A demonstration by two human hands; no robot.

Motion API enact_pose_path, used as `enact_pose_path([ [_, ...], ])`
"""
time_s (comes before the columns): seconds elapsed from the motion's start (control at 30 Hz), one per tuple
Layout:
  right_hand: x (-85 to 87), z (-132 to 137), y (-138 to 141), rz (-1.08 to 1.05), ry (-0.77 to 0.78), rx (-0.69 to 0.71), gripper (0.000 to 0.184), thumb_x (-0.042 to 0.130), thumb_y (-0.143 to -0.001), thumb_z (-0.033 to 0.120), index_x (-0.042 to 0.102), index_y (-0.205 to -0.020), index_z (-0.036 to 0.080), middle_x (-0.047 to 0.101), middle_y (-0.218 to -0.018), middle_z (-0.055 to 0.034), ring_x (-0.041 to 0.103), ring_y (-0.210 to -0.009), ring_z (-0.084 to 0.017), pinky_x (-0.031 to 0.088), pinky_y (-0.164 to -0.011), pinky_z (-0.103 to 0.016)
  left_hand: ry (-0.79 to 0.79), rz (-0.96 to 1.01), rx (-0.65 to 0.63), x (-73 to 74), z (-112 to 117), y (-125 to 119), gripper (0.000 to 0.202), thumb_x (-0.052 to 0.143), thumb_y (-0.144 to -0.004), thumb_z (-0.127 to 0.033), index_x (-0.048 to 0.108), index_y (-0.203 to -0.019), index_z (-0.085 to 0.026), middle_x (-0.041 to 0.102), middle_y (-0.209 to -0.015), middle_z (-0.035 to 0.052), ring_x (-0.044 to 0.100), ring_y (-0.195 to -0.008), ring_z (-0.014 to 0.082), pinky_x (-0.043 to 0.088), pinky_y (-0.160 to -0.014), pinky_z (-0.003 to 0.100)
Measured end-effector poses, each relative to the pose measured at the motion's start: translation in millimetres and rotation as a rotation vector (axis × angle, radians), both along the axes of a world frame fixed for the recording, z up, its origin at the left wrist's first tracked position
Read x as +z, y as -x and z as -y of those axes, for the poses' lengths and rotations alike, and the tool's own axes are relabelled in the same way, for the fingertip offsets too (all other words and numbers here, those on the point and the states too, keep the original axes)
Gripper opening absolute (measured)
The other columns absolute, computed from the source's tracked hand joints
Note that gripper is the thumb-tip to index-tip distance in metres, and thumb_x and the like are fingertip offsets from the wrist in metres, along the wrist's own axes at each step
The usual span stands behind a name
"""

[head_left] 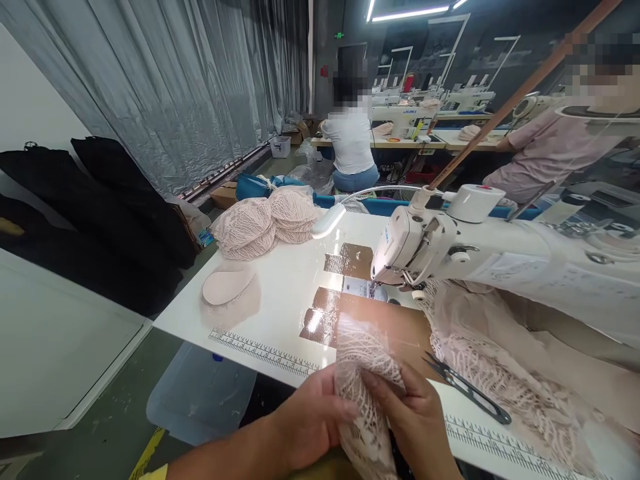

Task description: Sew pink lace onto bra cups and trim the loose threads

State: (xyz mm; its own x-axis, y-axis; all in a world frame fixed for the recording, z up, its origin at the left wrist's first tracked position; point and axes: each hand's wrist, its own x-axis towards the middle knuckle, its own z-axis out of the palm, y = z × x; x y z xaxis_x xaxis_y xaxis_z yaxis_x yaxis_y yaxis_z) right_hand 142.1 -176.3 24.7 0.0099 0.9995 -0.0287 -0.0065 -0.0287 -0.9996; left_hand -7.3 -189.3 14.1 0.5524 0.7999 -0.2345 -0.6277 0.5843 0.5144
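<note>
Both my hands hold a piece of pale pink lace fabric (365,393) at the front edge of the sewing table. My left hand (315,413) pinches its left side, thumb laid across the lace. On the other side my right hand (413,410) grips a folded part, its thumb pressed into the cloth. Beyond them stands a white sewing machine (400,240), its needle area over a metal plate. Black thread snips (470,390) lie to the right of my right hand, beside more pink lace and mesh (520,373).
Stacked lace cups (245,230) sit at the table's far left. A smooth beige cup piece (227,287) on mesh lies nearer. Brown tape (385,320) covers part of the tabletop. A clear plastic bin (200,393) is below. Two people sit at machines beyond.
</note>
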Motion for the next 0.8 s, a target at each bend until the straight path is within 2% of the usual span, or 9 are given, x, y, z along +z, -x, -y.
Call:
enact_pose_path([
  [0.17, 2.6, -6.7, -13.5, -0.291, 0.136, -0.143, 0.023, 0.079, -0.066, 0.037, 0.068, -0.083, 0.026, 0.070, -0.072, -0.0002, 0.063, -0.067, -0.021, 0.052, -0.065, -0.032, 0.017, -0.230, 0.090, -16.0, 6.8, 10.1, 0.009, 0.060, -0.053, -0.004, 0.060, -0.057, -0.011, 0.060, -0.054, 0.0021, 0.054, -0.046, 0.0108, 0.041, -0.049, 0.021],
  [0.23, 3.0, -10.9, -23.8, -0.314, 0.122, -0.125, 0.027, 0.079, -0.066, 0.037, 0.068, -0.089, 0.028, 0.071, -0.080, -0.0013, 0.065, -0.075, -0.022, 0.053, -0.072, -0.035, -0.113, -0.332, 0.082, -11.9, 3.5, 30.5, 0.017, 0.058, -0.057, -0.006, 0.048, -0.046, -0.014, 0.052, -0.045, -0.0009, 0.044, -0.038, 0.0074, 0.034, -0.043, 0.020],
  [0.3, 4.9, -11.3, -27.5, -0.204, 0.110, -0.019, 0.026, 0.078, -0.066, 0.038, 0.070, -0.088, 0.026, 0.071, -0.080, -0.0027, 0.065, -0.075, -0.022, 0.052, -0.070, -0.032, -0.330, -0.497, 0.160, 1.8, -2.4, 50.8, 0.011, 0.057, -0.066, -0.009, 0.056, -0.056, -0.014, 0.060, -0.060, 0.0017, 0.053, -0.052, 0.0098, 0.042, -0.054, 0.022],
  [0.33, 6.5, -9.9, -26.0, -0.123, 0.104, 0.057, 0.025, 0.078, -0.066, 0.039, 0.071, -0.086, 0.025, 0.070, -0.078, -0.0032, 0.064, -0.072, -0.021, 0.051, -0.067, -0.031, -0.446, -0.599, 0.198, 10.5, -5.9, 58.5, 0.008, 0.058, -0.070, -0.012, 0.064, -0.075, -0.015, 0.066, -0.083, 0.0050, 0.060, -0.073, 0.0141, 0.047, -0.068, 0.025],
  [0.4, 10.5, -4.9, -17.3, 0.007, 0.077, 0.233, 0.023, 0.074, -0.070, 0.041, 0.073, -0.082, 0.023, 0.069, -0.075, -0.0038, 0.062, -0.069, -0.021, 0.050, -0.065, -0.030, -0.684, -0.812, 0.182, 26.6, -12.7, 66.4, 0.050, 0.071, -0.068, -0.020, 0.060, -0.117, -0.020, 0.056, -0.125, 0.0083, 0.052, -0.113, 0.0236, 0.041, -0.096, 0.033],
  [0.43, 12.6, -2.2, -11.7, 0.045, 0.055, 0.310, 0.023, 0.072, -0.072, 0.042, 0.073, -0.083, 0.022, 0.069, -0.077, -0.0040, 0.062, -0.070, -0.022, 0.050, -0.066, -0.030, -0.759, -0.891, 0.114, 32.2, -15.6, 66.7, 0.066, 0.077, -0.064, -0.024, 0.054, -0.126, -0.022, 0.052, -0.130, 0.0081, 0.048, -0.118, 0.0257, 0.038, -0.100, 0.034],
  [0.53, 16.7, 2.1, 2.0, 0.118, -0.012, 0.403, 0.023, 0.066, -0.077, 0.044, 0.074, -0.086, 0.024, 0.070, -0.081, -0.0039, 0.062, -0.072, -0.022, 0.049, -0.070, -0.031, -0.819, -0.951, -0.092, 36.1, -21.1, 58.0, 0.047, 0.075, -0.068, -0.028, 0.061, -0.112, -0.018, 0.062, -0.100, 0.0032, 0.056, -0.089, 0.0182, 0.044, -0.079, 0.026],
  [0.63, 17.4, -0.6, 5.3, 0.188, -0.032, 0.335, 0.023, 0.062, -0.080, 0.045, 0.072, -0.077, 0.024, 0.070, -0.080, -0.0039, 0.062, -0.072, -0.022, 0.048, -0.068, -0.030, -0.801, -0.970, -0.136, 28.5, -22.8, 48.3, 0.019, 0.068, -0.074, -0.028, 0.063, -0.086, -0.014, 0.052, -0.072, -0.0026, 0.046, -0.065, 0.0101, 0.036, -0.058, 0.019],
  [0.8, 15.4, -7.6, 1.3, 0.260, -0.043, 0.189, 0.027, 0.062, -0.080, 0.044, 0.066, -0.065, 0.023, 0.069, -0.085, -0.0054, 0.062, -0.075, -0.022, 0.046, -0.067, -0.029, -0.814, -0.948, -0.180, 22.3, -27.0, 46.5, 0.028, 0.068, -0.075, -0.038, 0.062, -0.084, -0.013, 0.047, -0.068, -0.0026, 0.042, -0.063, 0.0101, 0.034, -0.057, 0.020],
])
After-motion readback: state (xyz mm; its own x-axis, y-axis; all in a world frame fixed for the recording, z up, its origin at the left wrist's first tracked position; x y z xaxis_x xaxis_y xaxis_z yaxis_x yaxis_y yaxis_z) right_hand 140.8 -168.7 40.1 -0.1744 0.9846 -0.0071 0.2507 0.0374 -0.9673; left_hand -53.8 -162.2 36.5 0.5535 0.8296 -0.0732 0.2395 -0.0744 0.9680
